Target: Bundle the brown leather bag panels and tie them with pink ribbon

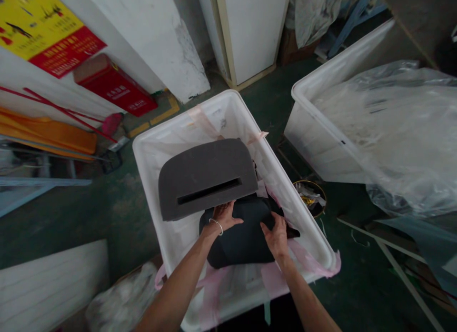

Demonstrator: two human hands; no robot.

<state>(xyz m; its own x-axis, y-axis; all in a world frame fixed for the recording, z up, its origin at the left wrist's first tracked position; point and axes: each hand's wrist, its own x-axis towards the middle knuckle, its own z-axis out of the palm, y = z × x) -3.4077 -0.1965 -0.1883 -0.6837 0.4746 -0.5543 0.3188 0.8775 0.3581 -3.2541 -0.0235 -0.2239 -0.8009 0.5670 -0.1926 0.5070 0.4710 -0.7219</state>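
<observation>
A grey foam-like panel (210, 170) with rounded corners and a long dark slot lies tilted inside a white plastic tub (146, 153). Nearer to me is a black padded piece (243, 236), partly under the panel's lower edge. My left hand (224, 217), with a bracelet at the wrist, rests on the black piece; its thumb is spread and its fingertips reach the panel's lower edge. On the other side, my right hand (276, 233) grips the black piece near its right edge, thumb on top and fingers curled. Whatever lies beneath the two pieces is mostly hidden.
Pink tape or film (310, 260) hangs over the tub's near rim. To the right stands another white tub (314, 141) filled with clear plastic sheeting (396, 113). A small round bin (314, 198) sits between them. A red box (114, 86) stands by the wall.
</observation>
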